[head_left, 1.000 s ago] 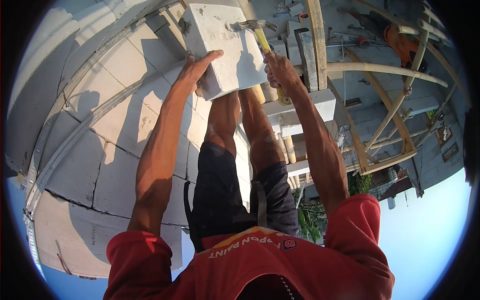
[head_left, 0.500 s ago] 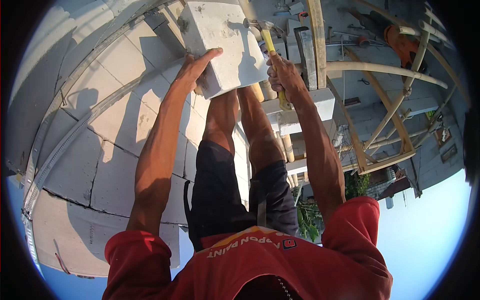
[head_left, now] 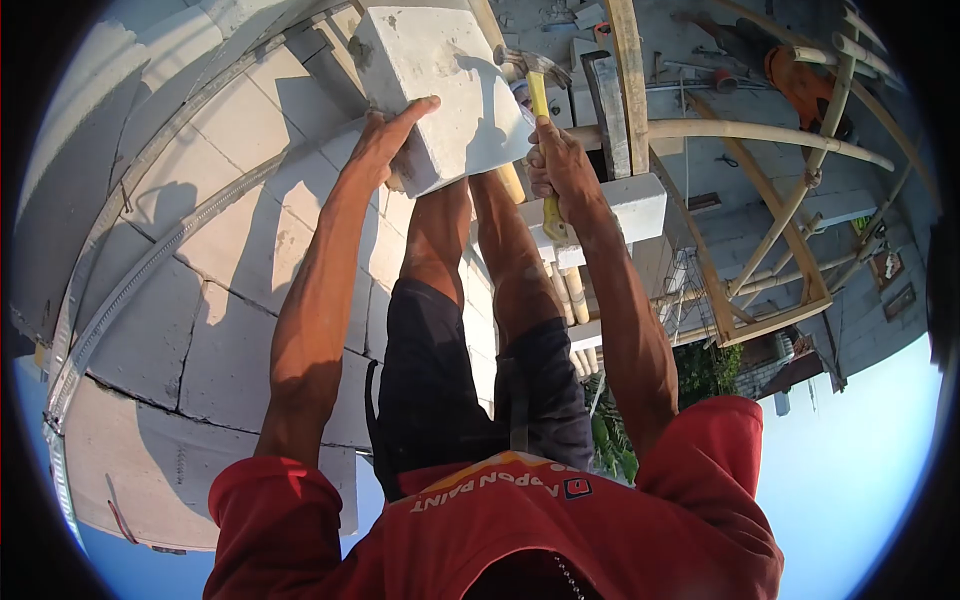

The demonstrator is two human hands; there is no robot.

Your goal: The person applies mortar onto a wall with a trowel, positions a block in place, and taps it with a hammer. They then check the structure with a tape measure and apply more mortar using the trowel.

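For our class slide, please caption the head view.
Left hand steadies a pale block while the right hand grips a yellow-handled hammer.

I'm on an open-air building site, among large pale rectangular masonry blocks (head_left: 235, 335), round tan bamboo poles (head_left: 760, 131) and long straight brown timbers (head_left: 628, 90).

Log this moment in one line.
left hand: on white block | right hand: gripping hammer by handle | hammer head: near block edge, contact unclear
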